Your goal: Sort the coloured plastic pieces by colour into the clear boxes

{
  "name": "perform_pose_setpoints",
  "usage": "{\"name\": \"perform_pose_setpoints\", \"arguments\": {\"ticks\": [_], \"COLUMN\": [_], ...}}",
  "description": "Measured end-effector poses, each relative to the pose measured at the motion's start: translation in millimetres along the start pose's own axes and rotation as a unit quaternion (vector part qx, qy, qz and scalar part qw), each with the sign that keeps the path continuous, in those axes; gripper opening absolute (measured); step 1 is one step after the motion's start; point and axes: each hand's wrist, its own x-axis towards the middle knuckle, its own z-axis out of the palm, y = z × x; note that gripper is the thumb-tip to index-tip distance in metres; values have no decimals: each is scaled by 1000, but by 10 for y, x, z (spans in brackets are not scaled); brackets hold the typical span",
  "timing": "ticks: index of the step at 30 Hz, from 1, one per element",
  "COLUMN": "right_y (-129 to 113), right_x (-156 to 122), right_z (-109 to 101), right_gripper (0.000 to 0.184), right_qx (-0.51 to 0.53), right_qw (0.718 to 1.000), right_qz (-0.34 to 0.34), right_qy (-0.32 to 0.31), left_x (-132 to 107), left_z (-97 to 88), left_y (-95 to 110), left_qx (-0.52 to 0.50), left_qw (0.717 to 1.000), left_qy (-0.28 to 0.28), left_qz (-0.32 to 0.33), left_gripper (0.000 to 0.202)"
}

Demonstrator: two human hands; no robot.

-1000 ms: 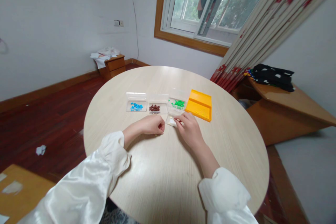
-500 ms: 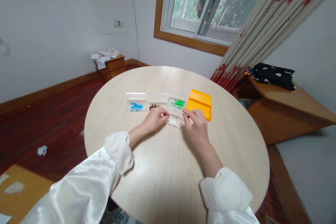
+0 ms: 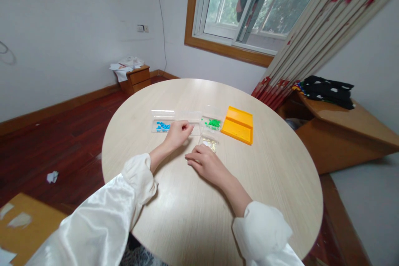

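My left hand hangs over a clear plastic box, covering much of it. Its fingers are pinched together; whatever they hold is too small to make out. Lower and to the right, my right hand is just in front of a small clear box of whitish-yellow pieces. Its fingertips are pressed together near the tabletop, and their contents cannot be seen clearly. Beside my left hand stands a clear box with blue pieces. Behind the whitish-yellow ones are green pieces in another clear box.
An open yellow case lies at the right of the boxes on the round wooden table. Beyond the table's right edge is a tilted wooden cabinet with dark cloth on top. A curtain hangs by the window.
My right hand has moved left and toward me, from beside the yellow case to in front of the whitish-yellow pieces. My left hand has shifted slightly left and up, now hiding the brown pieces.
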Motion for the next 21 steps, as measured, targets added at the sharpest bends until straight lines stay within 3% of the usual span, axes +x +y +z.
{"name": "perform_pose_setpoints", "arguments": {"ticks": [4, 7, 11, 15, 21], "right_y": [-38, -33, 50, 229, 398], "right_x": [31, 40, 19, -38, -95], "right_z": [72, 49, -66, -199, -264], "right_gripper": [8, 8, 8, 13, 17], "right_qx": [-14, -17, -44, -97, -103], "right_qw": [999, 999, 996, 968, 949], "right_qz": [2, 0, 19, 78, 110], "right_qy": [-36, -29, 79, 219, 278], "left_x": [6, 2, -1, -5, -19], "left_z": [-1, 6, 7, 24, 40], "left_y": [-5, -2, -10, -37, -51], "left_qx": [-5, -5, -3, -2, 6], "left_qw": [1000, 1000, 1000, 1000, 1000], "left_qy": [0, 1, 1, -3, -11], "left_qz": [-5, -7, -5, 5, 3], "left_gripper": [32, 32, 32, 30, 27]}}
